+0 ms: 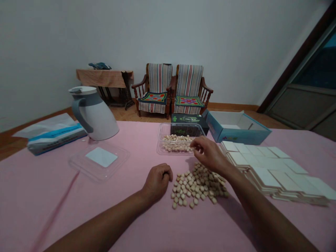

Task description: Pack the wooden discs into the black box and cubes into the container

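My left hand [157, 179] rests on the pink cloth in a loose fist, just left of a loose pile of small pale, rounded-square pieces [193, 185]. Its curled fingers hide whatever may be inside. Above the far edge of the pile, my right hand [207, 149] has its fingers drawn together at the near right corner of a clear plastic box [162, 147]. Anything in that pinch is too small or hidden to make out. Inside the box lie many similar pale pieces [175, 142].
The clear lid [119, 164] with a white label lies at left, near a white-grey jug [101, 120] and a blue-white packet [57, 138]. At right are stacked white tiles [265, 171] and an open blue box [236, 134]. A black box [189, 120] stands behind the plastic box.
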The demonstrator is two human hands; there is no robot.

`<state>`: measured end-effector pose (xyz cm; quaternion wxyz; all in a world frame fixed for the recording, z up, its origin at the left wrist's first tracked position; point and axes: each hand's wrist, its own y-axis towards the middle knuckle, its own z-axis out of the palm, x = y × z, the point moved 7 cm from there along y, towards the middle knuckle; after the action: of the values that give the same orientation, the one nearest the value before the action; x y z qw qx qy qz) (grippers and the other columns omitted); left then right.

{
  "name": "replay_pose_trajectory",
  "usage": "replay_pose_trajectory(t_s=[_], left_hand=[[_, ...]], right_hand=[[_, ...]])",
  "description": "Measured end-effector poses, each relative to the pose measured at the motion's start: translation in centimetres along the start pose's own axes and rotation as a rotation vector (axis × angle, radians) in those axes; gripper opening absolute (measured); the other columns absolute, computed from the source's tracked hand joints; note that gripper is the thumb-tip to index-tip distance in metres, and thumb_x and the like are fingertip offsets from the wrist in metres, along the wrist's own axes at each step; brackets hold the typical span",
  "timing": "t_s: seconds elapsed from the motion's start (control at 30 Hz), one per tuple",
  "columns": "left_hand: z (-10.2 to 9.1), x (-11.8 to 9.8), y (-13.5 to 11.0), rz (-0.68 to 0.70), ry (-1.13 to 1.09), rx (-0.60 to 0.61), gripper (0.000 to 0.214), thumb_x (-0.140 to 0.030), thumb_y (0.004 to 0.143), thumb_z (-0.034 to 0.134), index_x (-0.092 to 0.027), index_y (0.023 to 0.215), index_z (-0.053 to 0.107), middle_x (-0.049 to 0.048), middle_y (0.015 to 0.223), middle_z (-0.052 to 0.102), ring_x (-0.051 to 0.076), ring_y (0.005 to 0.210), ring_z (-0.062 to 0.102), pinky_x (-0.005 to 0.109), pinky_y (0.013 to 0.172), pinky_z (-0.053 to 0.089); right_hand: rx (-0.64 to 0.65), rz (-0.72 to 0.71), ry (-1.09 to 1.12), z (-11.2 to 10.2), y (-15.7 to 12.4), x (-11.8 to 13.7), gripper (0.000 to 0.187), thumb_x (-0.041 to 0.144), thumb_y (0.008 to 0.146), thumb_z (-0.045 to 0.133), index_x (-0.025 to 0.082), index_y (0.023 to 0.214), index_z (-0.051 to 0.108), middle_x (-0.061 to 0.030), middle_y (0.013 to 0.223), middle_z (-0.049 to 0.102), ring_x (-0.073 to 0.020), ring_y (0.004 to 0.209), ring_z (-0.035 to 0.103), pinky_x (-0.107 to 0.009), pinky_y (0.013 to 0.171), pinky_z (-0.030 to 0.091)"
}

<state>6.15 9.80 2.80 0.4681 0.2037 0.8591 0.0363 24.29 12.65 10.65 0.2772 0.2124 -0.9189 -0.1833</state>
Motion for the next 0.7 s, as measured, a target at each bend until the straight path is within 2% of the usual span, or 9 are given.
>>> replay_pose_trajectory(t_s=[0.1,0.17,0.2,0.27,0.33,0.4,0.47,0.57,0.7], left_hand=[[0.0,-0.1,0.0,0.005,-0.004,0.003,0.022,-0.005,0.058,0.038,-0.016,0.054,0.057,0.0005,0.06,0.058,0.013,0.062,0.054,0.023,0.063,0.039],[-0.1,-0.2,0.0,0.01,-0.001,-0.003,0.022,-0.005,0.058,0.038,-0.016,0.055,0.057,0.0004,0.06,0.058,0.013,0.062,0.054,0.023,0.063,0.039],[-0.1,-0.1,0.0,0.01,0.0,-0.004,0.023,-0.005,0.058,0.038,-0.016,0.055,0.057,0.0003,0.06,0.058,0.013,0.062,0.054,0.023,0.063,0.039],[-0.1,-0.1,0.0,0.004,-0.002,-0.006,0.023,-0.004,0.058,0.038,-0.017,0.055,0.057,0.0001,0.06,0.058,0.013,0.062,0.054,0.023,0.063,0.039],[-0.1,0.0,0.0,-0.002,-0.005,-0.004,0.023,-0.004,0.058,0.038,-0.017,0.055,0.057,0.0001,0.06,0.058,0.013,0.062,0.054,0.023,0.063,0.039],[-0.1,0.0,0.0,0.002,-0.008,0.0,0.022,-0.005,0.058,0.039,-0.017,0.055,0.057,0.0001,0.061,0.058,0.013,0.063,0.054,0.023,0.064,0.039],[0.0,-0.1,-0.1,0.009,-0.006,0.004,0.022,-0.005,0.059,0.039,-0.017,0.056,0.058,0.0,0.061,0.058,0.013,0.063,0.054,0.023,0.064,0.039],[-0.1,0.0,-0.1,0.012,-0.001,0.002,0.022,-0.005,0.059,0.039,-0.017,0.056,0.057,-0.0001,0.061,0.058,0.013,0.063,0.054,0.023,0.064,0.039],[0.0,0.1,-0.1,0.013,-0.008,0.002,0.023,-0.004,0.06,0.039,-0.017,0.056,0.058,-0.0001,0.061,0.058,0.013,0.063,0.054,0.023,0.064,0.039]], right_hand=[[-0.237,0.004,0.047,-2.2,0.4,-0.5,0.025,0.006,0.076,0.049,0.017,0.094,0.062,-0.0062,0.089,0.061,-0.0152,0.075,0.058,-0.028,0.069,0.046],[-0.268,-0.003,0.075,-2.5,0.4,-0.6,0.026,0.007,0.077,0.048,0.017,0.097,0.062,-0.0075,0.093,0.063,-0.0154,0.076,0.06,-0.029,0.071,0.047],[-0.24,-0.002,0.075,-2.3,0.4,-0.6,0.024,0.007,0.077,0.049,0.016,0.095,0.063,-0.0071,0.091,0.063,-0.0153,0.075,0.06,-0.028,0.07,0.047],[-0.1,0.0,0.061,-1.2,0.2,-0.5,0.02,0.007,0.076,0.051,0.016,0.087,0.065,-0.0053,0.083,0.064,-0.0148,0.072,0.059,-0.027,0.068,0.045],[0.124,-0.011,0.043,0.6,-0.3,0.0,0.019,0.005,0.075,0.052,0.016,0.081,0.065,-0.004,0.078,0.065,-0.0143,0.071,0.058,-0.025,0.067,0.042],[0.347,-0.025,0.014,2.5,-1.2,0.6,0.02,0.004,0.073,0.053,0.016,0.08,0.067,-0.0041,0.079,0.066,-0.0139,0.072,0.057,-0.023,0.066,0.04],[0.489,-0.026,-0.03,4.0,-2.0,1.0,0.02,0.006,0.073,0.054,0.016,0.083,0.068,-0.0052,0.083,0.067,-0.0143,0.074,0.057,-0.023,0.066,0.038],[0.585,-0.004,-0.073,5.4,-2.6,1.1,0.02,0.011,0.075,0.054,0.017,0.087,0.068,-0.0061,0.086,0.067,-0.0153,0.077,0.057,-0.024,0.066,0.035],[0.633,0.024,-0.068,6.3,-2.9,1.3,0.02,0.011,0.075,0.052,0.017,0.086,0.068,-0.0064,0.086,0.067,-0.0159,0.079,0.057,-0.024,0.067,0.035]])
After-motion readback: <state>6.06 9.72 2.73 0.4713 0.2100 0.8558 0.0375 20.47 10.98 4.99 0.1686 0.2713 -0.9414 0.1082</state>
